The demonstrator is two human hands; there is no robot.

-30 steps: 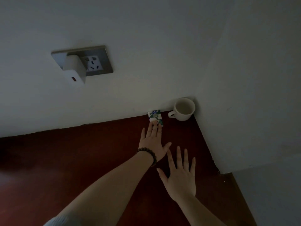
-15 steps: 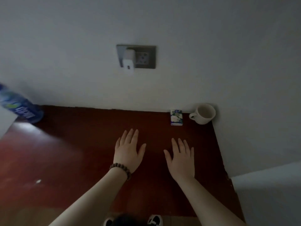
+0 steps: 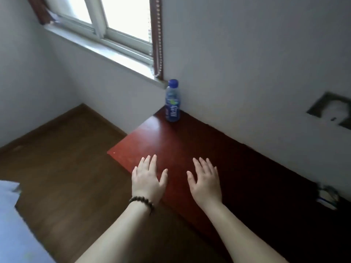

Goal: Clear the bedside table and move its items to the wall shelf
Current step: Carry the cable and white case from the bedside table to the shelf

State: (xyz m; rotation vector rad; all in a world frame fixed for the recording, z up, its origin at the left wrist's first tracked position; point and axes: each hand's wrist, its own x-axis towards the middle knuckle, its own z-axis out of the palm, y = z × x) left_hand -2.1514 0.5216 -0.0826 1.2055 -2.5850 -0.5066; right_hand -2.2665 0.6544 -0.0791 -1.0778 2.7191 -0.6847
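Since half a second ago the view has swung toward the left end of the red-brown counter (image 3: 190, 147), so the blue bottle (image 3: 172, 101), then only a blur at the left edge, now stands upright at the centre of the frame, in the far corner of the counter against the wall and just below the window sill (image 3: 106, 52). The wall socket (image 3: 331, 112) with its white plug has slid from the upper middle to the right edge (smeared by the motion), and the mug is out of view; a small blurred pack (image 3: 329, 199) shows at the lower right edge, against the wall. The left hand (image 3: 149, 180), with a bead bracelet (image 3: 142, 202) on its wrist, and the right hand (image 3: 206, 182) remain side by side, palms down over the counter's near part, fingers spread and released, holding nothing. Both are well apart from the bottle. Wooden floor (image 3: 62, 168) fills the lower left.
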